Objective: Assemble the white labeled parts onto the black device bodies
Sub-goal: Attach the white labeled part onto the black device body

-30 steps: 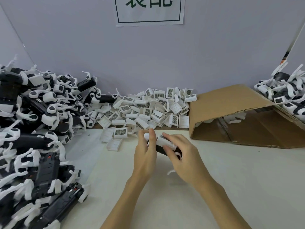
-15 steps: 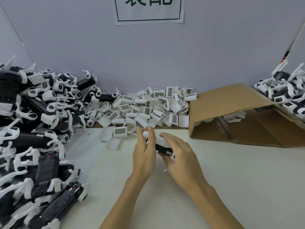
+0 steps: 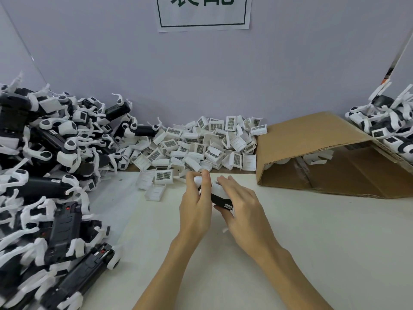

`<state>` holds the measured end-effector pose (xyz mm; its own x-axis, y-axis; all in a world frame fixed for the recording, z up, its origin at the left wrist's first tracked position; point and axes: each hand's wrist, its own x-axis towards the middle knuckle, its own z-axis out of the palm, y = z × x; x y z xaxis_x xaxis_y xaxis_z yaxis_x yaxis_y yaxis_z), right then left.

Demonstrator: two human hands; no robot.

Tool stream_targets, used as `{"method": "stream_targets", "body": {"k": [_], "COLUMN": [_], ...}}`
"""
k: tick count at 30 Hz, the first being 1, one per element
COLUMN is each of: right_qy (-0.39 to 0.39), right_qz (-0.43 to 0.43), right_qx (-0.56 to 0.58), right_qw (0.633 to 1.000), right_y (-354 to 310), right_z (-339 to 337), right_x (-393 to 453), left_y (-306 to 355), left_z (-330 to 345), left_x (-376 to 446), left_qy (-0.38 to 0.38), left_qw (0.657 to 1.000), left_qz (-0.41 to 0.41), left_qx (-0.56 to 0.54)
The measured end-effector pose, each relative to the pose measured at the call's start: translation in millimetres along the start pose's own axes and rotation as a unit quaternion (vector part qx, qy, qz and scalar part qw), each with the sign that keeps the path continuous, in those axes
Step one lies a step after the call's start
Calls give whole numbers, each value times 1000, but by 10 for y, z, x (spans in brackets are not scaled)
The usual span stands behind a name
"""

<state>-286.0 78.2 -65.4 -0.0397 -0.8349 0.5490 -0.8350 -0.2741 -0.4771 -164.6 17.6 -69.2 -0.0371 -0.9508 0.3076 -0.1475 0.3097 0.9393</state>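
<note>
A black device body (image 3: 221,201) with a small white label on its side is held between both hands over the middle of the white table. My left hand (image 3: 196,202) grips its far end, the thumb lying on a white part (image 3: 199,179) there. My right hand (image 3: 243,206) curls over the top of the body and covers a white labeled part (image 3: 218,189) seated on it. Most of the body is hidden by my fingers.
A heap of loose white labeled parts (image 3: 201,146) lies at the back wall. Black device bodies with white fittings (image 3: 51,175) are piled high on the left. A brown cardboard box (image 3: 324,157) lies on its side at the right, with more devices (image 3: 388,124) behind it.
My right hand has slid forward over the white part and now covers it. The device has turned a little, so its black side with the small label shows. The left hand stays in place.
</note>
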Motion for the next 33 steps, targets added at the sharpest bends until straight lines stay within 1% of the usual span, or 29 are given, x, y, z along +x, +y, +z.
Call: {"method": "stream_targets", "body": {"k": [5, 9, 13, 15, 23, 28, 31, 33], "right_qy": [-2, -6, 28, 36, 14, 4, 19, 37], "right_qz": [-1, -6, -23, -15, 15, -4, -11, -21], "right_qx": [11, -2, -11, -5, -6, 19, 39, 27], "right_qw": [1000, 1000, 999, 999, 1000, 1000, 999, 999], "right_y": [9, 39, 0, -23, -51, -30, -51, -57], "right_z": [3, -39, -1, 26, 8, -17, 6, 8], "right_x": [34, 21, -12, -11, 14, 7, -3, -2], "left_y": [-3, 31, 71, 81, 102, 138, 161, 171], "left_z": [32, 9, 9, 13, 12, 5, 28, 44], "left_x": [-8, -20, -47, -53, -55, -71, -95, -113], "left_qy": [12, 12, 5, 11, 25, 30, 32, 35], "left_qw": [1000, 1000, 999, 999, 998, 998, 999, 999], "left_qz": [-3, 0, -5, -13, -24, -16, -14, -9], "left_qx": [-25, 11, 35, 42, 51, 46, 32, 28]}}
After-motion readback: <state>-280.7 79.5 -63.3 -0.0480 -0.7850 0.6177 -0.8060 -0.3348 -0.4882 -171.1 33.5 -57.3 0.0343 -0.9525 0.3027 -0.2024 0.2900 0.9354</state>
